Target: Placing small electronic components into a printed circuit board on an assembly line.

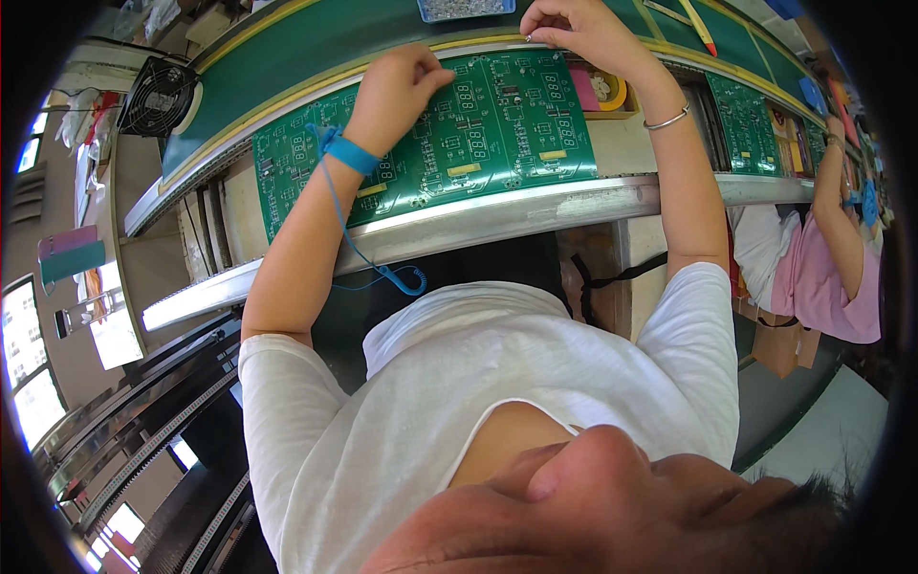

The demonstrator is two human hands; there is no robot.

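Note:
A large green circuit board (497, 124) with white outlines, digit displays and small parts lies along the metal rails. Over its far edge, left of the middle, my left hand (397, 91) is closed, thumb and fingers together; I cannot make out what they hold. A blue wrist strap (350, 151) with a coiled cord circles that wrist. Farther right, beyond the board's far edge, my right hand (585, 36) pinches a small shiny component (529, 38) at its fingertips. Just left of it sits a blue tray (469, 17) filled with tiny pale parts.
Metal rail (497, 210) runs along the near side. Beyond the board lies a green belt (287, 62) with yellow edging. A box with a yellow tape roll (615, 94) sits right of the board. A black fan (158, 96) stands left. Another person's arm (830, 182) works at right.

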